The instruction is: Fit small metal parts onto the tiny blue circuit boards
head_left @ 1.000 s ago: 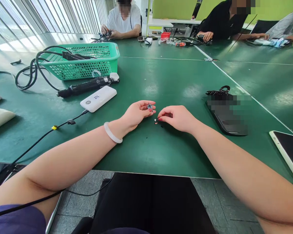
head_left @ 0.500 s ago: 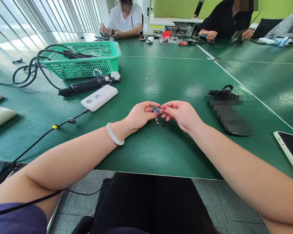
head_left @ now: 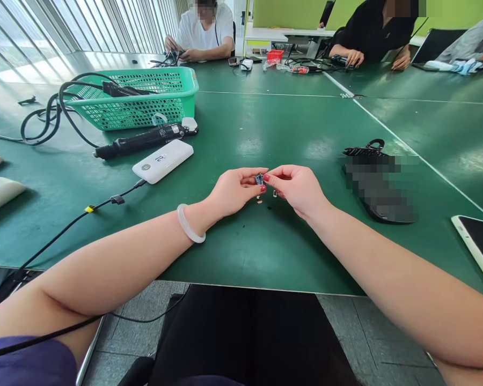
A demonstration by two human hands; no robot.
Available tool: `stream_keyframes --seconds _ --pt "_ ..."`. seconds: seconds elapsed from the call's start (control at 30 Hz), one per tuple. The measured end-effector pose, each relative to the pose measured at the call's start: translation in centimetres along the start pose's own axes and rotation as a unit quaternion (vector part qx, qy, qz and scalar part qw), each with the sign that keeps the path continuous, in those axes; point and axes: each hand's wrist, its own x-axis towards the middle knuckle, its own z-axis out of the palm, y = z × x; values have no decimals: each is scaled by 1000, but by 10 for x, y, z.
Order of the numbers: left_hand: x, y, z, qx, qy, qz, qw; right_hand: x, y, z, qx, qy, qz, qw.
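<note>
Between the thumb and fingers of my left hand (head_left: 235, 190) is a small dark-blue part (head_left: 259, 179) with pale details, like a little circuit board. My right hand (head_left: 300, 187) is closed in a pinch against the right side of this part. Whatever its fingertips hold is too small and covered to name. Just below the fingers, a tiny metallic piece (head_left: 275, 193) shows beside my right hand, and a tiny coppery piece (head_left: 259, 201) lies under my left thumb. A dark speck (head_left: 269, 207) is on the green table (head_left: 241, 252).
To the left lie a white power bank (head_left: 163, 161) with a cable, a black electric screwdriver (head_left: 140, 141) and a green basket (head_left: 145, 102) holding black gear. A black case-like item (head_left: 380, 187) and a phone (head_left: 481, 246) are at right. Other people sit across the table.
My right fingertips have moved left, right up against the small part, covering the pale piece seen between the hands before. The dark-blue part has turned slightly in my left hand.
</note>
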Motion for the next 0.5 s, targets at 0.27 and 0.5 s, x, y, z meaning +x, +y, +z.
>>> stream_keyframes --seconds 0.27,0.5 --pt "0 -1 -1 58 4 19 998 -1 -4 -3 -86 -6 -54 995" --pt "-5 3 0 57 3 28 998 -2 -2 -1 -84 -14 -68 994"
